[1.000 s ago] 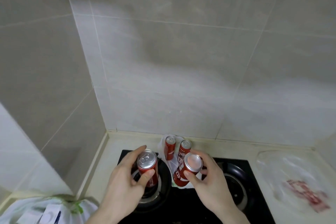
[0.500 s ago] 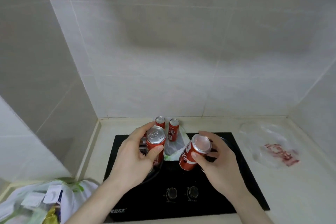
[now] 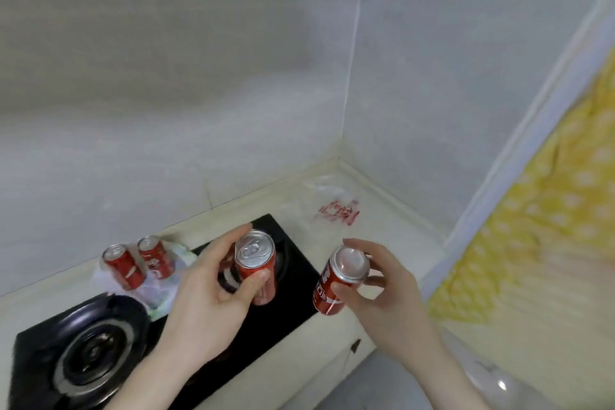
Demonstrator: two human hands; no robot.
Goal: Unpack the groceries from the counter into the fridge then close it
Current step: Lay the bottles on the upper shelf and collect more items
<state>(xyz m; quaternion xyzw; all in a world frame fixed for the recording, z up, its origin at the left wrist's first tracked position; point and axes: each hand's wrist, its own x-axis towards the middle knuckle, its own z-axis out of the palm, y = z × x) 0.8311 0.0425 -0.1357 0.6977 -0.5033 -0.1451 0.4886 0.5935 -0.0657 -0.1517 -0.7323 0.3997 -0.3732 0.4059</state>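
My left hand point(image 3: 209, 296) grips a red soda can point(image 3: 256, 260) upright above the black stove top, thumb in front and fingers behind. My right hand point(image 3: 382, 289) holds a second red can point(image 3: 336, 280), tilted with its silver top toward me, near the counter's front edge. Two more red cans point(image 3: 124, 265) point(image 3: 154, 256) stand side by side on a crumpled plastic bag point(image 3: 159, 293) at the back of the counter point(image 3: 372, 233). No fridge is in sight.
A black gas stove point(image 3: 83, 353) fills the left of the counter. A clear plastic bag with red print point(image 3: 336, 210) lies in the far right corner. Tiled walls close the back and right. A yellow dotted curtain point(image 3: 545, 210) hangs at right.
My view has swung to the right and tilted. Both hands have lifted their cans away from the bag and carried them rightward, toward the counter's right end.
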